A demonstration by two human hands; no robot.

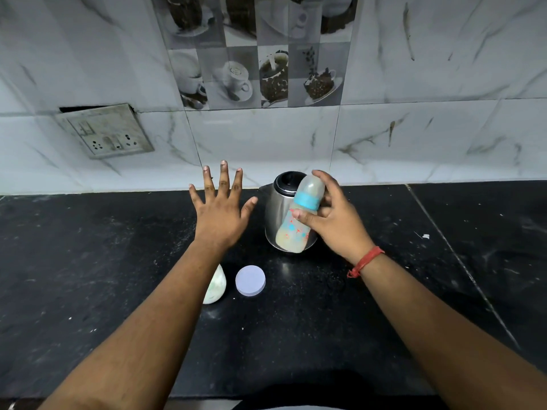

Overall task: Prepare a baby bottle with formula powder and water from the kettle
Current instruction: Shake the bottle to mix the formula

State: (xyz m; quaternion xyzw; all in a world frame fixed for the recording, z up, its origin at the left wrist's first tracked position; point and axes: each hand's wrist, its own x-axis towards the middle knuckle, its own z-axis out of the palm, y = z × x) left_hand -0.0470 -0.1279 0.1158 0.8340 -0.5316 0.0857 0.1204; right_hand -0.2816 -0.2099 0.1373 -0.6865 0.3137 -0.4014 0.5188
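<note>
While gripped mid-body by right hand (pixel 334 220), bottle (pixel 299 220) likely light, stiff, slick; left hand (pixel 220 208) spread, empty.

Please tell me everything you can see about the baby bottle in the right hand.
The baby bottle looks like cloudy, translucent plastic, with a blue ring below a domed clear cap and small red and blue prints on its body. It looks closed. It is held tilted in the air, cap end up and away from the person, in front of the steel kettle. The right hand grips its middle, thumb across the front. Its contents cannot be told.
</note>
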